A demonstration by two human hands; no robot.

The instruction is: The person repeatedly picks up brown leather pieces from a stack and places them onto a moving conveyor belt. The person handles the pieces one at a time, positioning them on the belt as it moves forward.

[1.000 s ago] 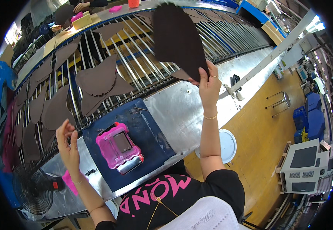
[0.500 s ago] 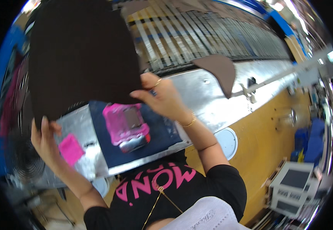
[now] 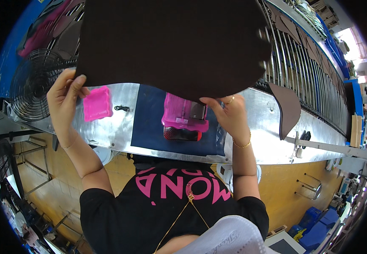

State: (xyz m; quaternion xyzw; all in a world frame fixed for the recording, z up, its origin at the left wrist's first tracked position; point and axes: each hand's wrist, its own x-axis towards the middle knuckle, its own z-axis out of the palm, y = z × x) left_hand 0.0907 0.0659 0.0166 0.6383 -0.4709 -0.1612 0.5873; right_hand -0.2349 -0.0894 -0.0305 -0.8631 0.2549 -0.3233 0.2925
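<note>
A large dark brown sheet (image 3: 171,46) with a curved near edge hangs raised over the table, held between both hands. My left hand (image 3: 65,95) pinches its near left corner between thumb and fingers. At the near right edge my right hand (image 3: 230,111) is closed on it, thumb on the close side. Below lies a dark blue mat (image 3: 149,127), partly hidden by the sheet. On the mat sit a pink scalloped tray (image 3: 175,112) with a small dark block (image 3: 198,111) in it and a black-and-red rounded object (image 3: 182,134).
A pink scalloped square dish (image 3: 97,104) and a black cable (image 3: 123,109) lie on the metal table (image 3: 259,144). Right of the sheet are a curved brown piece (image 3: 286,111) and a slatted metal rack (image 3: 319,80). A black fan (image 3: 35,86) stands at left.
The view has turned, bringing the sheet from the left to the middle. The sheet now appears spread wider, its curved right side showing. Both hands keep their hold on it.
</note>
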